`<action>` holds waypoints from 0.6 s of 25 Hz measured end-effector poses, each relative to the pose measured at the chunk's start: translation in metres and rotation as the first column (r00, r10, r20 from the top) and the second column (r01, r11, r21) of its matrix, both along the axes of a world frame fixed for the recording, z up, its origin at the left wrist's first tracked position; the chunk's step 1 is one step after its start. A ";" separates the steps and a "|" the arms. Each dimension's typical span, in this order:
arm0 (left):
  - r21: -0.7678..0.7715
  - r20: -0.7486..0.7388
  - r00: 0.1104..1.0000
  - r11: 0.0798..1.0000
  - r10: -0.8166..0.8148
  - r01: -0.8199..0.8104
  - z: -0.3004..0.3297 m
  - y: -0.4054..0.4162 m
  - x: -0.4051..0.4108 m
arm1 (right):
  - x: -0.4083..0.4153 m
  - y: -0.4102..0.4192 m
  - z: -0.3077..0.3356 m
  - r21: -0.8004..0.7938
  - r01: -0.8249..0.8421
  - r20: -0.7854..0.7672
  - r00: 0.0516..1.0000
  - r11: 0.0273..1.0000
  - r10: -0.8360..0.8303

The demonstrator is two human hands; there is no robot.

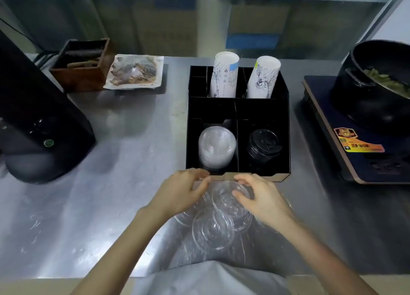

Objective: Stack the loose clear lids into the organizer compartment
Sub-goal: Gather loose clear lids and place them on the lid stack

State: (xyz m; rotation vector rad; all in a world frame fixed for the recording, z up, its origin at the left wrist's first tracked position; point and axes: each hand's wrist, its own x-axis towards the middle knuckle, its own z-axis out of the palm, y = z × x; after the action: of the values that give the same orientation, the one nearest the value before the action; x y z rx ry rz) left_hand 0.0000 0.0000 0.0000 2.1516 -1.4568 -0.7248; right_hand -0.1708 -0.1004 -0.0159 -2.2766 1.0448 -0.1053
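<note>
A black organizer (pixel 286 126) stands on the steel counter. Its front left compartment holds a tilted stack of clear lids (pixel 217 147); the front right one holds black lids (pixel 263 145). Several loose clear lids (pixel 213 230) lie on the counter just in front of the organizer. My right hand (pixel 264 200) pinches the rim of one clear lid (pixel 228 200), lifted over the pile. My left hand (pixel 180 191) hovers at that lid's left side with fingers curled; whether it touches the lid is unclear.
Two rolls of paper cups (pixel 224 75) stand in the organizer's back compartments. A black machine (pixel 37 117) is at the left, a wooden box (pixel 82 64) and a wrapped food tray (pixel 135 72) behind. An induction cooker (pixel 359 144) with a black pot (pixel 377 84) sits at the right.
</note>
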 end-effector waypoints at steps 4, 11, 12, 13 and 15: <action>0.039 -0.015 1.000 0.999 -0.010 0.011 -0.017 0.003 -0.004 | -0.005 0.007 -0.012 0.046 0.033 -0.005 0.999 0.998 -0.033; 0.090 0.030 0.997 0.994 -0.070 0.067 -0.042 0.000 -0.013 | -0.011 0.013 -0.035 0.040 0.070 -0.054 0.996 0.997 -0.068; 0.107 0.037 0.995 0.990 -0.092 0.088 -0.044 0.000 -0.014 | -0.011 0.013 -0.037 0.045 0.075 -0.064 0.995 0.996 -0.072; 0.114 0.045 0.993 0.988 -0.107 0.101 -0.048 -0.001 -0.015 | -0.011 0.013 -0.039 0.051 0.080 -0.070 0.995 0.995 -0.077; 0.133 0.049 0.991 0.984 -0.123 0.116 -0.053 -0.003 -0.018 | -0.007 0.012 -0.043 0.059 0.080 -0.079 0.994 0.995 -0.075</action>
State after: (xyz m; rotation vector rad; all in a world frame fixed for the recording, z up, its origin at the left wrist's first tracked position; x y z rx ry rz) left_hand -0.0178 -0.0027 -0.0532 2.2125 -1.6212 -0.8283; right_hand -0.1781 -0.0885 -0.0591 -2.1997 1.1603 -0.0172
